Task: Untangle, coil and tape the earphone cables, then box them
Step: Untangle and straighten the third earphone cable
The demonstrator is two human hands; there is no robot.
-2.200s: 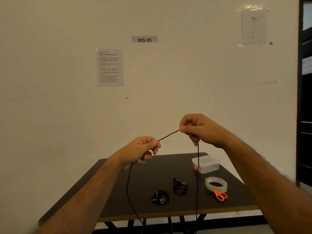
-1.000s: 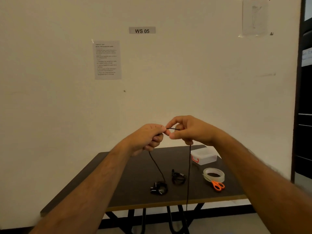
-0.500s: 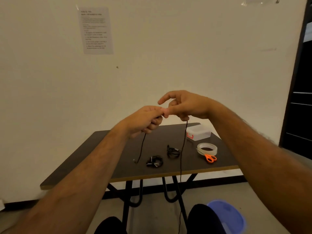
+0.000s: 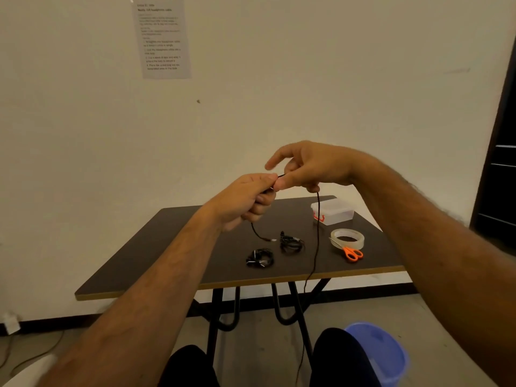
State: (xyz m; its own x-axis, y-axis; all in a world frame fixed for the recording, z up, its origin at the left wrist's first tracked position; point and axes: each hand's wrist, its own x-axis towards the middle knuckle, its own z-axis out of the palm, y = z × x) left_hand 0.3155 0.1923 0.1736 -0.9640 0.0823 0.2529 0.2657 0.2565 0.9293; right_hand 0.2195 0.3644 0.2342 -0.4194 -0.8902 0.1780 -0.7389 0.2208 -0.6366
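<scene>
Hands (image 4: 245, 201) (image 4: 310, 166) pinch cable (image 4: 317, 241) | below: coils (image 4: 260, 258), tape (image 4: 347, 238), scissors (image 4: 352, 253), box (image 4: 333, 211)

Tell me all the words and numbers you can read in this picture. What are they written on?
Paper sheet taped to the wall: it carries printed lines, a bold heading and what look like numbered steps, but all of it is too small and blurred to read.
Clear plastic box, tape roll and orange scissors on the table: no writing visible.
Blue bin on the floor: no writing visible.
</scene>
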